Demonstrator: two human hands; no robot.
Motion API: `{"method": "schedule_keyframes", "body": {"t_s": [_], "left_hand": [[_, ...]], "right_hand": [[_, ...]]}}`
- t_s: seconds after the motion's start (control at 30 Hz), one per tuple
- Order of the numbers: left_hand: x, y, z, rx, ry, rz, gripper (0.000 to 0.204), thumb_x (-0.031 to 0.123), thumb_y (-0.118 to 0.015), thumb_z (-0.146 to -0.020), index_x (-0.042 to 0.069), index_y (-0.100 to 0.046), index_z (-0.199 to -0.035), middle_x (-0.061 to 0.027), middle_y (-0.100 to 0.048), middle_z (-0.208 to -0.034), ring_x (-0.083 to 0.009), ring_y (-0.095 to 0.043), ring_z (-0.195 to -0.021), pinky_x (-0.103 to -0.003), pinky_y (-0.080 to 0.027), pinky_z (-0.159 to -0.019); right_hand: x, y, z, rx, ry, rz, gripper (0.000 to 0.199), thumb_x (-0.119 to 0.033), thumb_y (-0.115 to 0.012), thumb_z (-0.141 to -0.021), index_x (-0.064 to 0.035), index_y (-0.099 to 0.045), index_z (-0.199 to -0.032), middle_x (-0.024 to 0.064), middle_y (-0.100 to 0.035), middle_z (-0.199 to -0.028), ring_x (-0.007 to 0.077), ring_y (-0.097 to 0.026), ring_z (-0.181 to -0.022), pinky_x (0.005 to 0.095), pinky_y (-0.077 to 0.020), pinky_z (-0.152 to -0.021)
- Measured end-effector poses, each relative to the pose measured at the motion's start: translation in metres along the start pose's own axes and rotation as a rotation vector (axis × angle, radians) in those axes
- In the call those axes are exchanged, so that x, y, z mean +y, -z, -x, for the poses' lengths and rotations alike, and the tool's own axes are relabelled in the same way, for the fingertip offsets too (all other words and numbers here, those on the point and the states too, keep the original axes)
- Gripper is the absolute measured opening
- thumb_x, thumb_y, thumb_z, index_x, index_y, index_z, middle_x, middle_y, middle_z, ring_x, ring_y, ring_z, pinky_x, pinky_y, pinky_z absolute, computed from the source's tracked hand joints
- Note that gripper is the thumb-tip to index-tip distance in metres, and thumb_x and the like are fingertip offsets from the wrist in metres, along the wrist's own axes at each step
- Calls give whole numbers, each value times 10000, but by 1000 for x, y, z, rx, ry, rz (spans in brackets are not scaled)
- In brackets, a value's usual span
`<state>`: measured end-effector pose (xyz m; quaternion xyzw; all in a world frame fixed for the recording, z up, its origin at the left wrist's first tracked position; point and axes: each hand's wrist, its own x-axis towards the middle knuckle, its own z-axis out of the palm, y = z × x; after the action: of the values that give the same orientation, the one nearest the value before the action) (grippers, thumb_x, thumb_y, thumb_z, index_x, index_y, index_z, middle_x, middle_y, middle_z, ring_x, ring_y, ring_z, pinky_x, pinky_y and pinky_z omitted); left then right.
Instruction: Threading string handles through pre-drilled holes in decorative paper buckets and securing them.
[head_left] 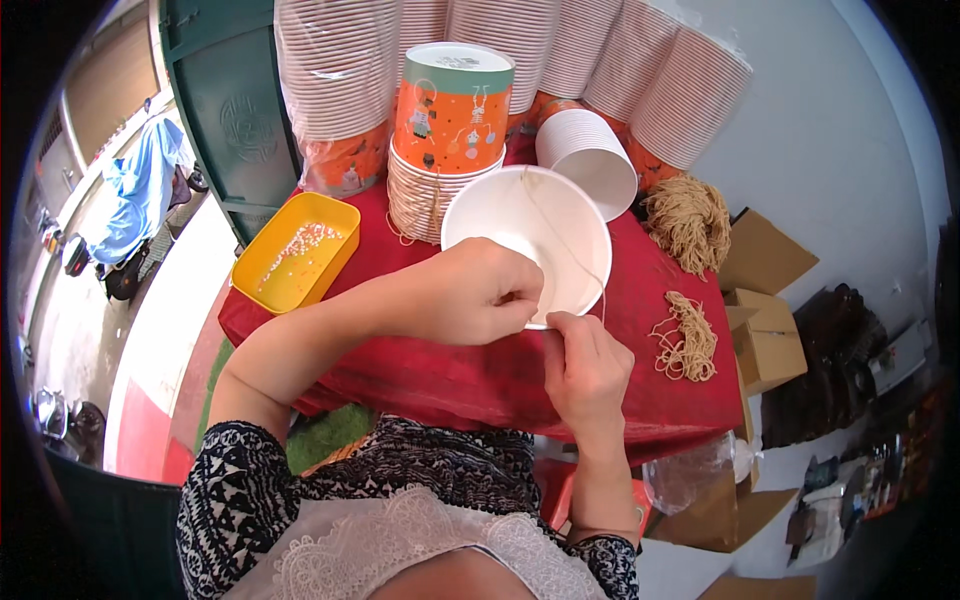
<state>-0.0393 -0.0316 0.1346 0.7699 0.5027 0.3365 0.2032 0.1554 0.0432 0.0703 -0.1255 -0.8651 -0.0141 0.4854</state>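
A white paper bucket (490, 208) tilts toward me on the red-covered table, its open mouth facing up. A thin tan string (529, 192) runs from its far rim across the inside to the near right rim. My left hand (478, 292) is closed at the near left of the mouth, fingertips curled inward; what they hold is hidden. With thumb and fingers, my right hand (590, 370) pinches the bucket's near rim, close to where the string hangs over. Behind stands a stack of buckets (445, 200), with several strings draped down its side and an upturned orange bucket (450, 125) on top.
A yellow tray (338, 262) of small pale and red bits sits at left. Right lie a large string bundle (688, 222) and a smaller string pile (686, 338). Another white bucket (590, 160) lies sideways before tall wrapped bucket stacks (335, 70). Cardboard boxes (765, 335) stand beyond the table's right edge.
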Motion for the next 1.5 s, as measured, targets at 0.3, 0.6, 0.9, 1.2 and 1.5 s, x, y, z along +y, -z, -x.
{"method": "schedule_keyframes", "body": {"t_s": [0.3,0.6,0.9,1.2,1.5], "left_hand": [[-20,-65,3,195,-271,-531,90,72,-642,-728,8,-582,-749,-128,-556,-753,-313,-575,-767,-424,-485,-715],[-35,-106,6,162,-106,-325,71,35,-621,-762,-20,-579,-758,-174,-593,-791,-351,-604,-773,-439,-504,-724],[-62,-125,-4,39,165,-28,80,25,-605,-801,-45,-588,-765,-166,-619,-797,-321,-633,-746,-397,-503,-656],[-78,-134,-6,110,477,469,149,64,-594,-866,-21,-624,-747,-29,-620,-780,-106,-552,-639,-274,-448,-576],[-66,-135,-14,212,565,359,182,209,-605,-852,50,-654,-778,-92,-648,-668,-241,-632,-649,-385,-490,-629]], "right_hand": [[38,-29,40,37,118,118,189,-22,-735,-769,-36,-633,-928,60,-556,-693,213,-588,-569,336,-461,-464],[23,-7,63,-343,-209,47,79,-93,-666,-849,-65,-618,-905,111,-657,-716,282,-655,-600,388,-504,-504],[31,-11,74,-483,-348,3,120,-101,-657,-854,-80,-657,-973,162,-660,-674,358,-654,-603,457,-512,-541],[29,-14,75,-480,-374,14,98,-95,-652,-864,-48,-633,-948,169,-663,-678,360,-657,-604,463,-504,-531],[26,-16,77,-407,-330,-8,100,-85,-643,-868,-41,-614,-953,157,-661,-681,349,-659,-604,449,-508,-537]]}}
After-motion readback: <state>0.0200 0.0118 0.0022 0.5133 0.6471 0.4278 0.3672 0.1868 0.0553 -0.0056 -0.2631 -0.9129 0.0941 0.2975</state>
